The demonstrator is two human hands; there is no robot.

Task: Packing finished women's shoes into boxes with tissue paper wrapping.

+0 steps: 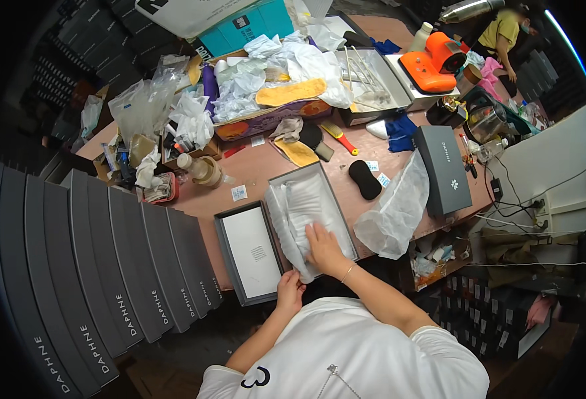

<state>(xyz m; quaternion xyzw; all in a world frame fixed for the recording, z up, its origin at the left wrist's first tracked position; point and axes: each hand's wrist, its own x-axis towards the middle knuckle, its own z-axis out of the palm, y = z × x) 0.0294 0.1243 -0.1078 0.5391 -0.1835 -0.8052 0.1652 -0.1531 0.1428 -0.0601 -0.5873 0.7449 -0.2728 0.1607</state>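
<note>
White tissue paper [304, 213], crinkled and soft, fills the long grey cardboard shoebox [286, 178] lying open on the pinkish-brown worktable [253, 166]; the box's long axis runs from the person's chest away toward the cluttered far side, tilted slightly left. Her right hand [322, 247] lies flat on the paper, fingers spread wide, pressing it down at the near end. Her left hand [290, 290] pinches the paper's near corner at the box's edge, fingers curled narrow. Just left sits the matching grey lid [253, 251], upturned, smooth white inside. A crumpled translucent plastic bag [394, 209] lies right of the box.
</note>
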